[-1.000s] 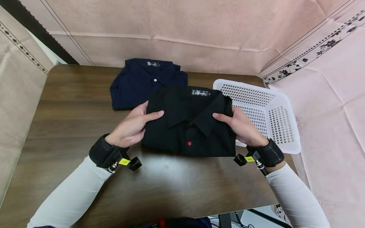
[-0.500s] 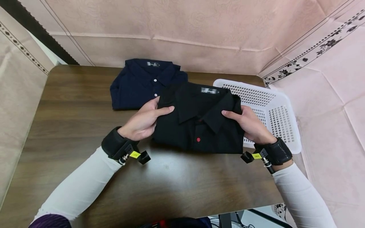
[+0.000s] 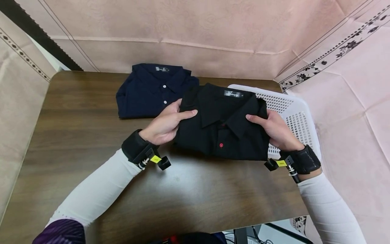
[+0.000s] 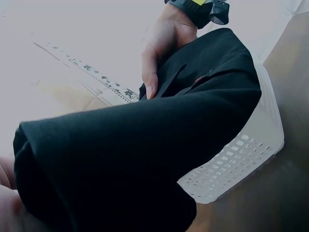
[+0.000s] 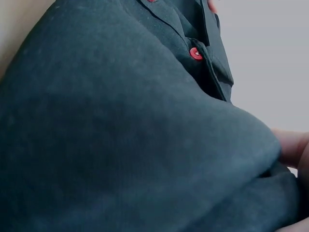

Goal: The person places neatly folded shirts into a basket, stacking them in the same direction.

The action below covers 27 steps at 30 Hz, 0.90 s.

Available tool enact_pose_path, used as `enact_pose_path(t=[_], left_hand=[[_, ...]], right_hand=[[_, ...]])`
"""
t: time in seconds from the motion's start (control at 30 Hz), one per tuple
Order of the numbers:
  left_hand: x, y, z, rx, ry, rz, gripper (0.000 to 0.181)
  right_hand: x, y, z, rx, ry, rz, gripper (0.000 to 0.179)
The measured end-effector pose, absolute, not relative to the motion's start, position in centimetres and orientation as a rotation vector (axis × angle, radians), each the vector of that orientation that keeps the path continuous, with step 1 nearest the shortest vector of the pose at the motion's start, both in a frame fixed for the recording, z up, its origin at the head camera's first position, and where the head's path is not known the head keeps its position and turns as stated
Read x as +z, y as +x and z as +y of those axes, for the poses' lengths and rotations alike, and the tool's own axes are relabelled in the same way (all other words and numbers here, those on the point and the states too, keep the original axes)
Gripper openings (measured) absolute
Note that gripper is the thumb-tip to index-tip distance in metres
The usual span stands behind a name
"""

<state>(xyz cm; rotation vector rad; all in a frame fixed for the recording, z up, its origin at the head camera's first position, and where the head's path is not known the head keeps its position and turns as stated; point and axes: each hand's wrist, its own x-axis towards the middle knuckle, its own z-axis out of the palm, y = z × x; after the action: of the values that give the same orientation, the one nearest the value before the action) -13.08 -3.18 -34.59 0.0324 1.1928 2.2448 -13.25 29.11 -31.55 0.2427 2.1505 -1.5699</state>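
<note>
Between both hands hangs a folded black shirt (image 3: 204,142) with a collar, a white-on-black label and red buttons. My left hand (image 3: 166,125) grips its left side, thumb on top and the other fingers hidden underneath. At the opposite side my right hand (image 3: 278,130) pinches the cloth the same way. The shirt is raised above the table and overlaps part of the white basket from this viewpoint. In the left wrist view the black shirt (image 4: 111,150) sags between the hands. Cloth of the shirt (image 5: 125,116) fills most of the right wrist view, a red button showing.
A folded navy shirt (image 3: 143,91) with white buttons lies at the back of the wooden table (image 3: 76,135), partly behind the black one. The white perforated basket (image 3: 307,108) stands at the right. Pale pink cloth (image 3: 182,27) hangs along the back and sides.
Both hands have carried the black shirt to the right and slightly away, further over the basket in the head view. More of the navy shirt shows now. The grip looks the same.
</note>
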Motion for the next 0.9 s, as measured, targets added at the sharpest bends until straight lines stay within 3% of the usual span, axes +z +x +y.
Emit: enact_pose_path(t=[0.37,0.63,0.9], left_hand=[[-34.5,-14.3,-1.1,2.246,0.026,1.175,0.067],[-34.2,-15.3,0.4,2.253,0.054,1.169,0.056],[-34.2,-16.2,1.9,2.231,0.058,1.145,0.065]], right_hand=[[-31.3,-14.0,30.7,-1.568,0.288,2.179,0.045],[-31.4,-14.7,32.1,-1.560,0.323,2.198,0.048],[-31.4,-15.4,33.5,-1.554,0.351,2.223,0.043]])
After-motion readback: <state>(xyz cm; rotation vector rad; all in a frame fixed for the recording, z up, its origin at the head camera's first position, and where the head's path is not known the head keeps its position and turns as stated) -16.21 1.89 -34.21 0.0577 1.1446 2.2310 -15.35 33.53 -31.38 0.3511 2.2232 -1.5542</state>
